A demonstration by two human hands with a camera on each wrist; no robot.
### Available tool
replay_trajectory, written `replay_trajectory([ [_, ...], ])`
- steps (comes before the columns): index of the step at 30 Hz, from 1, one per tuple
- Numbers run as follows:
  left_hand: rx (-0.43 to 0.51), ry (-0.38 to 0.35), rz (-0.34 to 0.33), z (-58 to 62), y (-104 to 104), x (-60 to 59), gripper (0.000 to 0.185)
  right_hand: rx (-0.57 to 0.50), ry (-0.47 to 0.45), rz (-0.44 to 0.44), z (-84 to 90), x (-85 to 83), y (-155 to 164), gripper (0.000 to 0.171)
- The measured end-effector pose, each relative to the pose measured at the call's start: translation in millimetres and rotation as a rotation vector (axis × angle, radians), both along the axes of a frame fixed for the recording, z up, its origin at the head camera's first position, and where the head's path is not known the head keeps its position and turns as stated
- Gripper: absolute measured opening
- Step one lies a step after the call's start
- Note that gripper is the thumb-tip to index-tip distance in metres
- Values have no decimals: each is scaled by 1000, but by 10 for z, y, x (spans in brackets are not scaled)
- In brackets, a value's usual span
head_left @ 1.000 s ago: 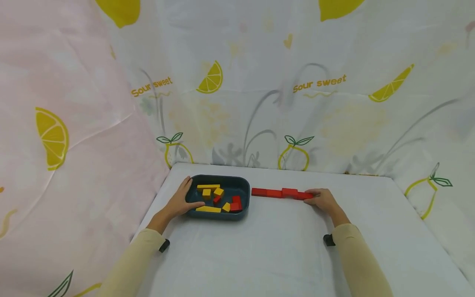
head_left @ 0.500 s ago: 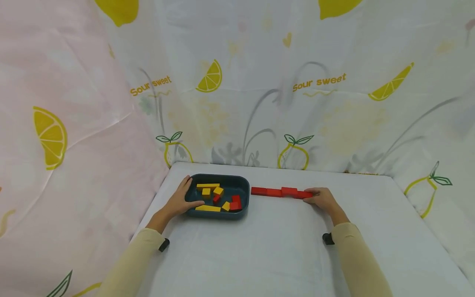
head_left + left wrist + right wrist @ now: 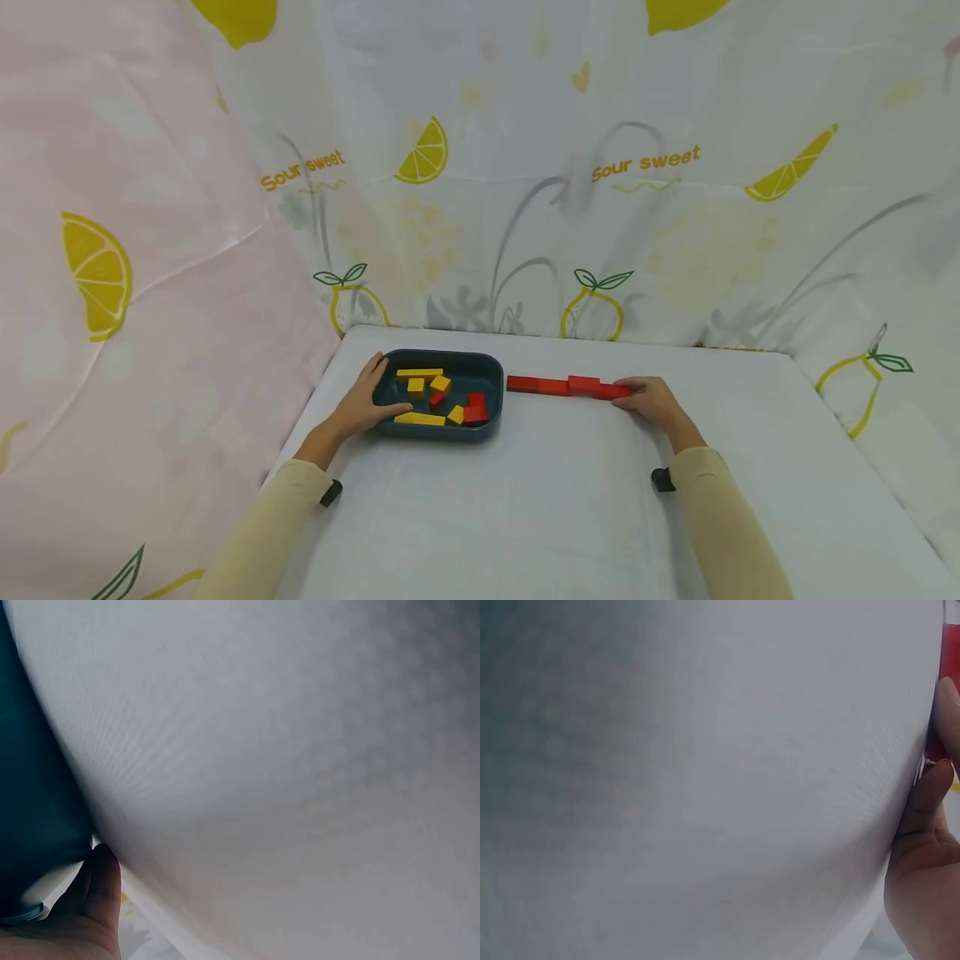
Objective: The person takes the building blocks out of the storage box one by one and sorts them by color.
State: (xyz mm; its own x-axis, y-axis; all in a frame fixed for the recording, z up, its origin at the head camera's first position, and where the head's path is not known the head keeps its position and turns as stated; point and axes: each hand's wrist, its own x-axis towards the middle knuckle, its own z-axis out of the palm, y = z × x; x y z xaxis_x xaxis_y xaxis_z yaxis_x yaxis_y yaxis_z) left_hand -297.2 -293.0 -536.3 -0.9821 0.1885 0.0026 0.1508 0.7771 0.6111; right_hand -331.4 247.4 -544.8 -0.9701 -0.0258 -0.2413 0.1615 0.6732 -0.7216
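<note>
A white-covered bench (image 3: 487, 517) carries a dark teal tray (image 3: 442, 433) of yellow blocks (image 3: 416, 388) and red pieces (image 3: 474, 414); the left hand (image 3: 357, 410) grasps its left end. Just right lies a row of 4 red blocks (image 3: 553, 387), the right hand (image 3: 654, 400) pinching the rightmost block (image 3: 613, 392).

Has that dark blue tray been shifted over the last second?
No, not that I can see. In the head view, the dark blue tray keeps its place against the back edge of the white table; only the whole picture drifts slightly.

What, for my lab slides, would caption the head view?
Left hand holds a teal tray of yellow and red blocks; right hand pinches the end of a red block row.
</note>
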Motion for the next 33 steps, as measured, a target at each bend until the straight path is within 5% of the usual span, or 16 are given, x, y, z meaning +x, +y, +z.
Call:
replay_trajectory([
  [33,8,4,6,-6,1,-3,116,-1,-3,-16,20,4,-18,50],
])
